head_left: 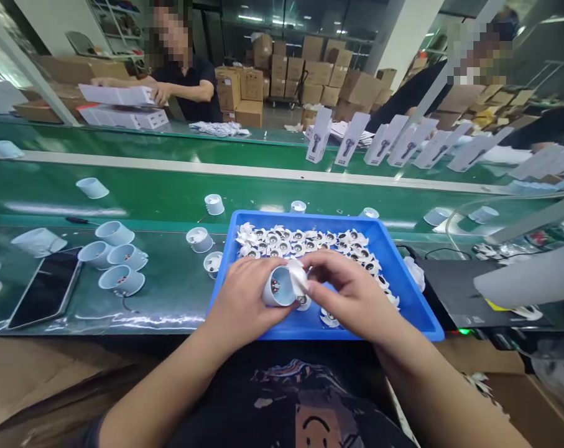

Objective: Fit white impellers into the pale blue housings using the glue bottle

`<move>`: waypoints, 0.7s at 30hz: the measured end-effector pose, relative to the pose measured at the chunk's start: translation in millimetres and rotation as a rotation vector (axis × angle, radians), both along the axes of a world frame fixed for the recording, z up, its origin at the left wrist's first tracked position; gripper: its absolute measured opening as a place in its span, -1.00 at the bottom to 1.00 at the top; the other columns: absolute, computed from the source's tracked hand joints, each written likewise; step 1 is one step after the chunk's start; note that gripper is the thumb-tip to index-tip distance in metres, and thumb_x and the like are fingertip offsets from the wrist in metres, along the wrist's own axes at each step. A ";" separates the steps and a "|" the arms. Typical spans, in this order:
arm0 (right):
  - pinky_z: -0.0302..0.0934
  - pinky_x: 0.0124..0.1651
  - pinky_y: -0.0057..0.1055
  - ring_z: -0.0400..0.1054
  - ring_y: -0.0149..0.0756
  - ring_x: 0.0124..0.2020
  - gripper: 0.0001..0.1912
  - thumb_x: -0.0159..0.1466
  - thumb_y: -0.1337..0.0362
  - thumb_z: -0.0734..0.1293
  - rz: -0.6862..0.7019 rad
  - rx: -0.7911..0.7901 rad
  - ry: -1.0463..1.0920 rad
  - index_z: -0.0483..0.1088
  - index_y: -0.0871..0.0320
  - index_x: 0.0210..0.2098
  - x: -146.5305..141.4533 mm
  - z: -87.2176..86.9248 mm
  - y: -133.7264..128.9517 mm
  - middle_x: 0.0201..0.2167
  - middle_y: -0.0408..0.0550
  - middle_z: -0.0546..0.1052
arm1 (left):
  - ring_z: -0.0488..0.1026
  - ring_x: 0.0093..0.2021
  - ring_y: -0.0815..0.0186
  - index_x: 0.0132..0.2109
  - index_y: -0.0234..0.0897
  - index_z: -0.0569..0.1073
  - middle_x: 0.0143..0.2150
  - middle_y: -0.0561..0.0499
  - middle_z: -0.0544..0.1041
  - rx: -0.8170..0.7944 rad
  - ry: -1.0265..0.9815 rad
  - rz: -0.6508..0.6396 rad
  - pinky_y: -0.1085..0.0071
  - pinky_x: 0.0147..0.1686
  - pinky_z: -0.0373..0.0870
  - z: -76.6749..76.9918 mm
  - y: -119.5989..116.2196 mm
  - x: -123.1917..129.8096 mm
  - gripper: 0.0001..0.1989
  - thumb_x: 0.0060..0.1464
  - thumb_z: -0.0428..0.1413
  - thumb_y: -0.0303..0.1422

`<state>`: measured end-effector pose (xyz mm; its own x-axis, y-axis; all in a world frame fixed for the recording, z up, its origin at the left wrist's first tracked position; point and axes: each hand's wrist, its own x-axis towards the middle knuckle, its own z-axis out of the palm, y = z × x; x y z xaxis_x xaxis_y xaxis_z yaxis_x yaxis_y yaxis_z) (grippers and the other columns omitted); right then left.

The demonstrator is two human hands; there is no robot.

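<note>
My left hand (244, 289) is wrapped round a pale blue plastic cup-shaped housing (282, 287), its open mouth tilted toward me and small red and dark parts showing inside. Between the thumb and fingers of my right hand (349, 286) is a white fan impeller (298, 277), held right at the housing's rim. Whether the two touch, I cannot tell. Both hands are above a blue tray (421, 311) in which many more white impellers (298, 236) lie, mostly along the back and right side.
Several pale blue housings (122, 280) stand at the left, near a dark tablet-like slab (46, 287). More housings (214, 204) sit on the green belt (170, 193) beyond. White printed boxes (318, 135) line the far side. Across the belt, a person (188, 87) handles white boxes.
</note>
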<state>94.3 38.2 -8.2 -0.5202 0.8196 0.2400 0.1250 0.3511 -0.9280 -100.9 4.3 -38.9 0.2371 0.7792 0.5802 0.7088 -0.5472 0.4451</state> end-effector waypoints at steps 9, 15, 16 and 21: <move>0.27 -0.17 -0.26 0.38 -0.23 -0.25 -0.87 0.29 0.39 0.31 -0.219 0.667 -0.350 0.47 0.18 -0.17 -7.3 3.2 -14.9 -0.28 -0.06 0.46 | 0.58 -0.08 0.13 0.07 -0.27 0.32 -0.06 -0.11 0.61 0.152 0.089 0.072 0.05 0.14 0.40 -10.5 -8.3 8.2 -0.66 0.16 0.11 -0.32; 0.29 -0.19 -0.31 0.38 -0.26 -0.27 -0.83 0.25 0.43 0.34 -0.103 0.649 -0.324 0.46 0.17 -0.15 -6.0 0.3 -15.7 -0.29 -0.06 0.48 | 0.57 -0.05 0.15 0.06 -0.24 0.32 -0.06 -0.09 0.61 0.191 0.072 0.045 0.07 0.18 0.38 -8.6 -6.9 9.4 -0.65 0.13 0.13 -0.36; 0.28 -0.18 -0.29 0.37 -0.24 -0.27 -0.83 0.24 0.45 0.37 -0.103 0.652 -0.347 0.49 0.15 -0.18 -7.3 -1.8 -14.7 -0.31 -0.06 0.46 | 0.57 -0.06 0.15 0.05 -0.25 0.32 -0.08 -0.09 0.61 0.214 0.074 0.033 0.08 0.17 0.38 -9.5 -6.6 10.2 -0.67 0.14 0.12 -0.37; 0.28 -0.34 -0.40 0.33 -0.34 -0.40 -0.92 0.22 0.42 0.43 -0.067 0.642 -0.322 0.53 0.14 -0.37 -20.4 -13.6 -6.0 -0.44 -0.12 0.33 | 0.57 -0.09 0.18 0.05 -0.23 0.32 -0.12 -0.07 0.60 0.245 -0.036 0.043 0.11 0.15 0.41 -18.4 -10.9 17.3 -0.68 0.13 0.08 -0.42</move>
